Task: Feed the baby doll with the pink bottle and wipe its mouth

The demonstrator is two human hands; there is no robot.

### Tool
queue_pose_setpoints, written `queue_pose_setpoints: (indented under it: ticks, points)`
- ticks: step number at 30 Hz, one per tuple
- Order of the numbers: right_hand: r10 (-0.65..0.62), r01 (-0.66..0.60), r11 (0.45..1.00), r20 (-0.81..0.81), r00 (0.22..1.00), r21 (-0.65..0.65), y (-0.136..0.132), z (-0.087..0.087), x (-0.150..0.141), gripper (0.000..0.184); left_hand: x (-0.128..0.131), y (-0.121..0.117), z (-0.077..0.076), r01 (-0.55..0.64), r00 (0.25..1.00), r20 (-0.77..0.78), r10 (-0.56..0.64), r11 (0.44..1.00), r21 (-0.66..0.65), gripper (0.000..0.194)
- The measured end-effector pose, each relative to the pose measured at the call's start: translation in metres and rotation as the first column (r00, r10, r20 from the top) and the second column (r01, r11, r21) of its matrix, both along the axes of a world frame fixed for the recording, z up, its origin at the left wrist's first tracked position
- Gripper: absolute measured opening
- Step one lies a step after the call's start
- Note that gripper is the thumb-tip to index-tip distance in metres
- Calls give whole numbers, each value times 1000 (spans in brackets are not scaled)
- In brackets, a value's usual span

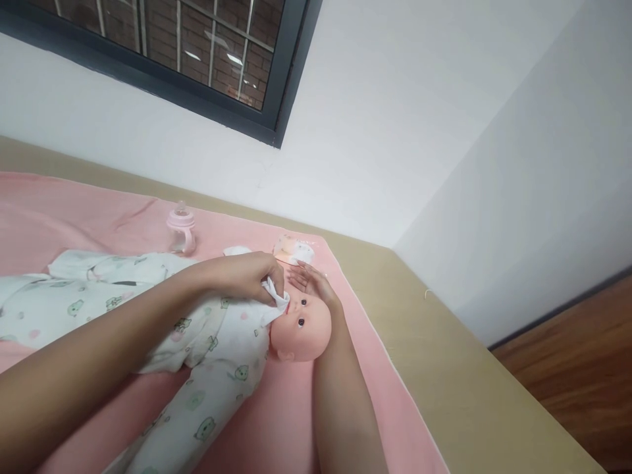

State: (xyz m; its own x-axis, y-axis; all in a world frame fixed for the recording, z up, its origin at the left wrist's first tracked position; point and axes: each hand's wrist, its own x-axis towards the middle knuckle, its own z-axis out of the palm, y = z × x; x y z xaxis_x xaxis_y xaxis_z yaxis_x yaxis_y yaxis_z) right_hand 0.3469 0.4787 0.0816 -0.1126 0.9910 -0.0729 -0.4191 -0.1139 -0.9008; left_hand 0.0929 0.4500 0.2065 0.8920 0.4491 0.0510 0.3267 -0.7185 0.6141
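A baby doll (303,329) lies on its back on a pink blanket (281,408), its head toward the right. It wears a white outfit (224,365) with green animal prints. My left hand (251,275) reaches over the doll's chest, its fingers closed on a white cloth (277,299). A corner of this cloth touches the doll's mouth. On the far side of the head, my right hand (316,286) lies with its fingers stretched out. Its wrist and forearm run along the top of the doll's head, and nothing shows in its palm.
A pink-lidded baby bottle (181,230) with handles stands on the blanket behind the doll. A small patterned soft packet (293,250) lies beyond my right hand. The tan table surface (409,329) borders the blanket, with a white wall (355,145) and dark-framed window (269,118) behind.
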Motion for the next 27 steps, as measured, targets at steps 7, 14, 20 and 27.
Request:
queue_pose_setpoints:
  ticks: [7, 14, 20, 27]
  points:
    - [-9, 9, 1000, 2, 1000, -7, 1, -1, 1, 33, -1, 2, -1, -37, 999, 14, 36, 999, 19, 21]
    - [-7, 7, 1000, 10, 1000, 6, -2, 2, -2, 31, -2, 4, -1, -65, 998, -6, 66, 995, 78, 19]
    - [-5, 5, 1000, 6, 1000, -5, -4, 4, -3, 30, -1, 4, -2, -116, 993, 0, 116, 987, 114, 21]
    - [-5, 5, 1000, 9, 1000, -7, 0, -1, 0, 33, 0, 4, -3, -141, 990, 31, 138, 984, 110, 24]
